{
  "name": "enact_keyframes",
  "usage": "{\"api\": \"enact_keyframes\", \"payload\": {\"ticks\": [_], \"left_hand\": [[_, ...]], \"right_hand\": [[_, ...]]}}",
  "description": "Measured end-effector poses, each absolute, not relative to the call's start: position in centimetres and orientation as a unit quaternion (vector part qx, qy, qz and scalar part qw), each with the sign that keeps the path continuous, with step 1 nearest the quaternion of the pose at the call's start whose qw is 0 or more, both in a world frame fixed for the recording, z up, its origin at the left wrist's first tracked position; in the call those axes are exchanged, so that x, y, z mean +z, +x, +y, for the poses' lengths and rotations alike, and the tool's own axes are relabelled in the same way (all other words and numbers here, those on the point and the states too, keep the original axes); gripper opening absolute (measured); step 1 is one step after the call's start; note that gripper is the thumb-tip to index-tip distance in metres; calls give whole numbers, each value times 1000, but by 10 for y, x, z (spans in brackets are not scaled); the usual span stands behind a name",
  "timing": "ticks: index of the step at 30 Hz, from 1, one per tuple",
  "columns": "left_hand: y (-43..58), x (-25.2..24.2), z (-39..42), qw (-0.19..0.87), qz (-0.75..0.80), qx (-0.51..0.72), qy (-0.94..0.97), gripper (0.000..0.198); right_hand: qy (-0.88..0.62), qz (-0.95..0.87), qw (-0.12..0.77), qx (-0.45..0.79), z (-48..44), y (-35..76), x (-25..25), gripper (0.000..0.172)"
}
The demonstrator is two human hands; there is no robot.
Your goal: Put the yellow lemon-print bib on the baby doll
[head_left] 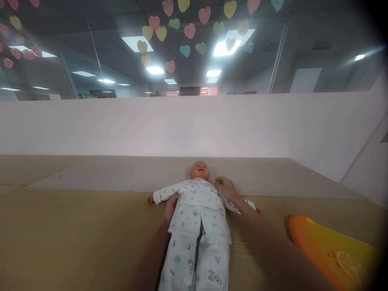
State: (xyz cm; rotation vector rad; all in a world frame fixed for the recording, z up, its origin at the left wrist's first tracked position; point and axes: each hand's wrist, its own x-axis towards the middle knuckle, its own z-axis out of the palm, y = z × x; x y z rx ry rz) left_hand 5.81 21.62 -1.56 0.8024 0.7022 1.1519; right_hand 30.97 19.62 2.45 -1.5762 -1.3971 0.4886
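Observation:
A baby doll lies on its back on a tan mat, head away from me, dressed in white printed pyjamas. My left hand rests on the doll's side under its outstretched arm, fingers on the shirt. Up at the doll's other shoulder, near the collar, my right hand pinches the shirt fabric. Both of my forearms reach in from the bottom edge.
An orange and yellow cushion with a citrus print lies on the mat at the right. A low white wall runs behind the mat. Above it is glass with paper hearts stuck on.

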Motion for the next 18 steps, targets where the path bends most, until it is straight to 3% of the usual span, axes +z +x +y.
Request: {"api": "enact_keyframes", "payload": {"ticks": [5, 12, 18], "left_hand": [[58, -12, 210, 709, 325, 502, 374, 24], [54, 0, 191, 691, 311, 501, 419, 25], [48, -5, 173, 691, 304, 494, 431, 28]], "right_hand": [[-544, -696, 466, 46, 116, 274, 27, 19], [-350, -869, 347, -24, 12, 212, 8, 9], [-292, -918, 230, -139, 18, 205, -21, 29]]}}
